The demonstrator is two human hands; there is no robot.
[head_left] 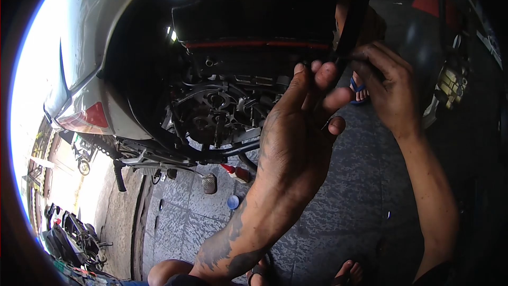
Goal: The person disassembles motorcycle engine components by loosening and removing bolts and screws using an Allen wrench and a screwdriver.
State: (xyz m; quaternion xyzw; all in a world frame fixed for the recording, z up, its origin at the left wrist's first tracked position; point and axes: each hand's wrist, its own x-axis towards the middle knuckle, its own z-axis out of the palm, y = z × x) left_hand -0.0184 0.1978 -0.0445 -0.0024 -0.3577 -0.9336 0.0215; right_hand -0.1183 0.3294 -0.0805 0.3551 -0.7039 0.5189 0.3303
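Observation:
My left hand [296,143], palm turned up and forearm tattooed, reaches in front of the motorbike's open frame. Its thumb and fingertips are bent together around a small dark part that I cannot make out. Beside it on the right, my right hand [386,79] has its fingers pinched at the lower end of a black strip [362,5]. The strip runs down from the top edge of the view. Behind the hands are the motorbike's exposed dark mechanical parts [217,111], partly covered by my left hand. A long red edge [238,44] lies above them.
The motorbike's pale panel [79,47] and red tail lamp [94,116] fill the left. A red-capped bottle [239,173], a blue lid [233,201] and a pedal [209,183] show low down. Another person's sandalled foot [360,87] is beyond my hands. Parked motorbikes [74,235] stand outside.

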